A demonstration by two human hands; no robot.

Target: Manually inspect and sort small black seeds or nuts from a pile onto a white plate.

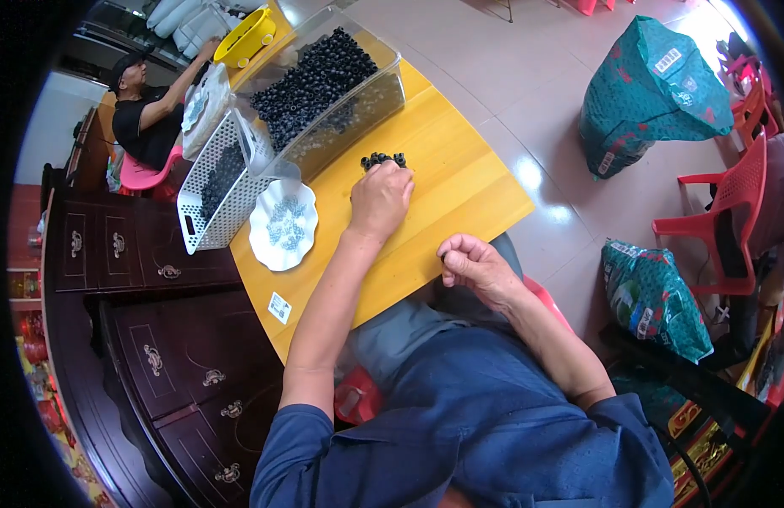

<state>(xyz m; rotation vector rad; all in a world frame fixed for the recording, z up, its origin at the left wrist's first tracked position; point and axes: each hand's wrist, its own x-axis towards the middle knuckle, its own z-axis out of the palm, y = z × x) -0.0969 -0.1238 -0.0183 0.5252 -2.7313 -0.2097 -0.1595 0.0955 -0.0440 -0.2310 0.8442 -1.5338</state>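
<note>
A person in a blue shirt [468,415] sits at a wooden table [472,161], left hand [382,201] lowered over a small cluster of black pieces [383,159] on the bare boards, fingers curled against it; whether that grip has closed on any of them cannot be told. The right hand [485,273], at the table's near edge and above the lap, has its grip narrowed, thumb and forefinger pinching a small dark piece [444,256]. Beyond the cluster stands a clear bin [390,91] heaped with more such pieces, and beside it, to the left, a white perforated basket [231,217] holding dark ones. A scalloped white dish [276,256] of small, pale translucent bits sits just in front of the basket, with a square label [279,307] on the wood nearer the person. At the far end, a co-worker [151,118] in black has a hand beside a yellow tub [244,38]. Dark drawers [172,356] line the left; to the right, two green bags [641,93] and red chairs [734,212] stand on the tiled floor [552,110].
</note>
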